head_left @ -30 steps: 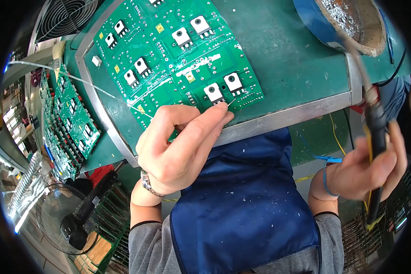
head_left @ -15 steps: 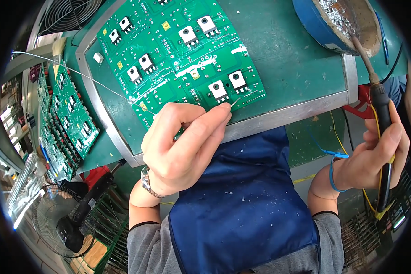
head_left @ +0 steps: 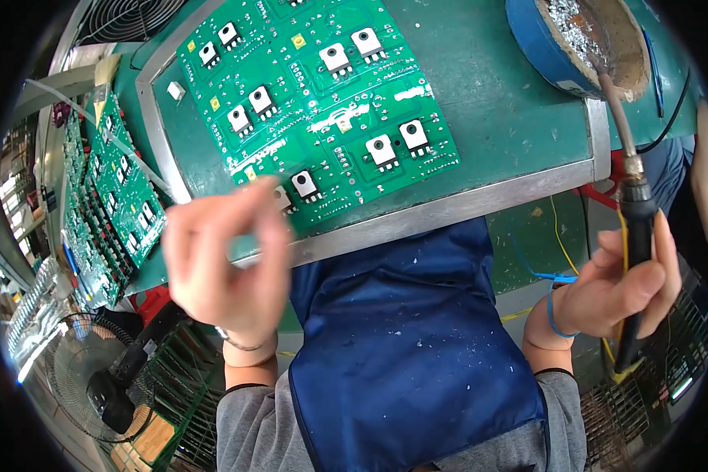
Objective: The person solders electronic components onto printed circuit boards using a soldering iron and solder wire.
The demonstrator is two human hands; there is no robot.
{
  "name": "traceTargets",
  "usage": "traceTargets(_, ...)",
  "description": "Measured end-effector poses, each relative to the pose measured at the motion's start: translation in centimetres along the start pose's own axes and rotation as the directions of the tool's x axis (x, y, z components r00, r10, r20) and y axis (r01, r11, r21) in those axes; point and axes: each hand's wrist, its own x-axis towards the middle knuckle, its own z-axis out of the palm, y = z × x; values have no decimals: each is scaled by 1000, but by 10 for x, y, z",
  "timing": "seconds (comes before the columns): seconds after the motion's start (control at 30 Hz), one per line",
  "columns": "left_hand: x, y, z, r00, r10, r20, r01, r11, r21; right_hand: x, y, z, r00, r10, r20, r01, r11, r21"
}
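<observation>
My left hand, smeared by motion, is over the near left corner of a green circuit board. Its fingers are pinched, and a thin solder wire runs into it from the far left. White-topped black transistors stand in pairs on the board, one pair partly behind my fingers. At the right, my right hand is closed around the black handle of a soldering iron. The iron points away from me, its tip at the near rim of a blue round dish with silvery solder scraps inside.
A metal-edged frame borders the green work surface. More circuit boards stand in a row at the left, near a brush. A small white block lies left of the board. A fan is at the lower left.
My left hand has swung left and toward me, away from the board's near edge, uncovering a transistor there. My right hand has shifted slightly left and nearer, still holding the iron.
</observation>
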Motion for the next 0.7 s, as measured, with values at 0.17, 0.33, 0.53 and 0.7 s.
traceTargets(0.17,-6,-37,-15,975,-176,-137,197,966,165,-9,5,20,919,-136,370,67,979,192)
traceTargets(0.33,-26,-41,-12,810,-515,281,584,667,-462,-19,8,56,817,-164,552,99,984,146)
traceTargets(0.53,-25,-39,-9,778,-511,366,627,594,-504,-27,-2,70,867,-170,468,82,976,203)
traceTargets(0.7,-25,-36,-11,778,-491,392,599,389,-700,-26,-7,69,883,-190,429,106,972,211)
